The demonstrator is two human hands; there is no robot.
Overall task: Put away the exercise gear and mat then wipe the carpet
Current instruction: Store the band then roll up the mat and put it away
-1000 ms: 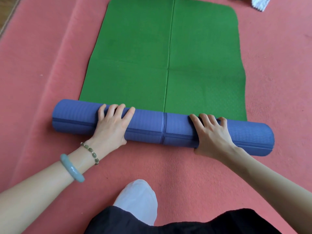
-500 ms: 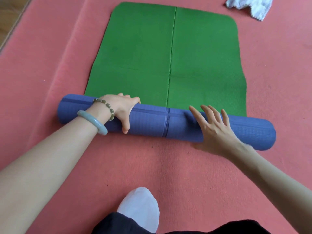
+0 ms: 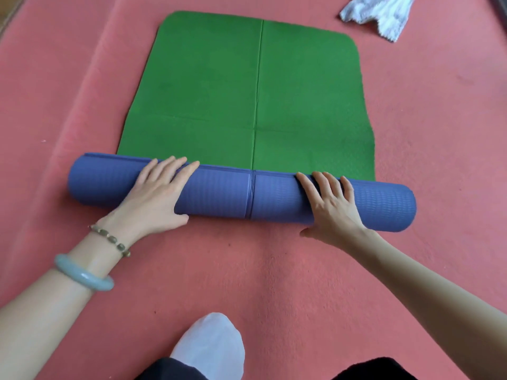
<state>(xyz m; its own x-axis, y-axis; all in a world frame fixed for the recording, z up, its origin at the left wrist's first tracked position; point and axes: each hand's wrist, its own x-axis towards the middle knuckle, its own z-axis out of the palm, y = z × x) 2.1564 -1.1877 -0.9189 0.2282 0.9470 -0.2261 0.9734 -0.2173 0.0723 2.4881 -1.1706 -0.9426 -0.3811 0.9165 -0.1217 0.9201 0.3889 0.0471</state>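
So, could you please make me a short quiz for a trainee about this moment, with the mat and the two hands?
1. True or false: the left hand and the right hand both rest on the rolled part of the mat.
2. Which colour is the flat part of the mat that is not yet rolled? A) red B) green C) yellow
3. What lies on the carpet past the far right corner of the mat?
Key: 1 true; 2 B; 3 a crumpled white cloth.
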